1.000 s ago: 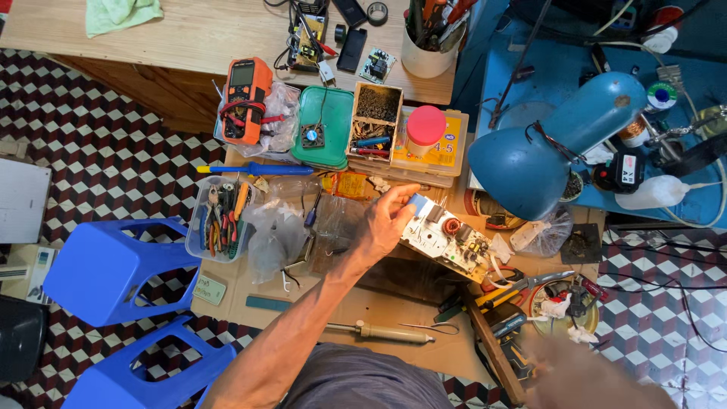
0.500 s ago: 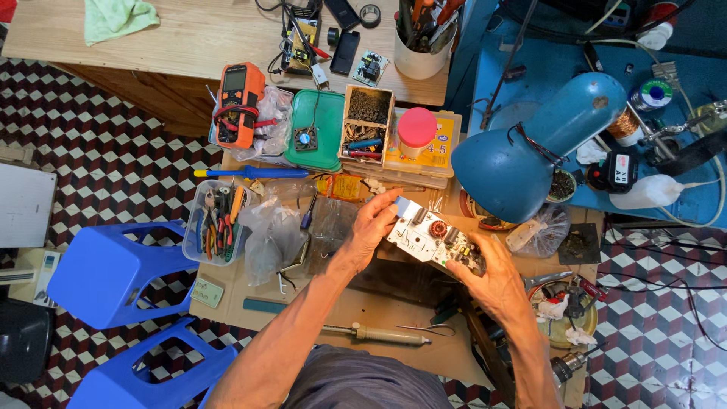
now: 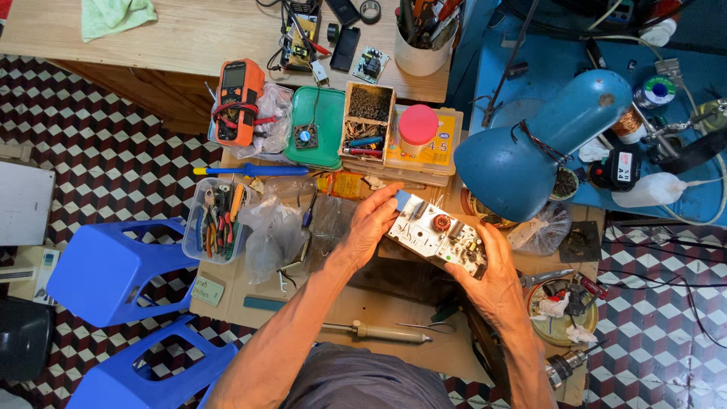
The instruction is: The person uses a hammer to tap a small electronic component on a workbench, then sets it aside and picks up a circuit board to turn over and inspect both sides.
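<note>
The right hand [image 3: 496,280] has come up to join the left hand [image 3: 372,223], and now both clasp the white circuit board [image 3: 438,233] by its ends, held tilted above the cluttered workbench [image 3: 379,310]. Fingers curl narrowly round its edges. Just beyond sit a yellow flat box [image 3: 447,148] with a pink-lidded jar [image 3: 417,129] and a green tray [image 3: 322,125].
</note>
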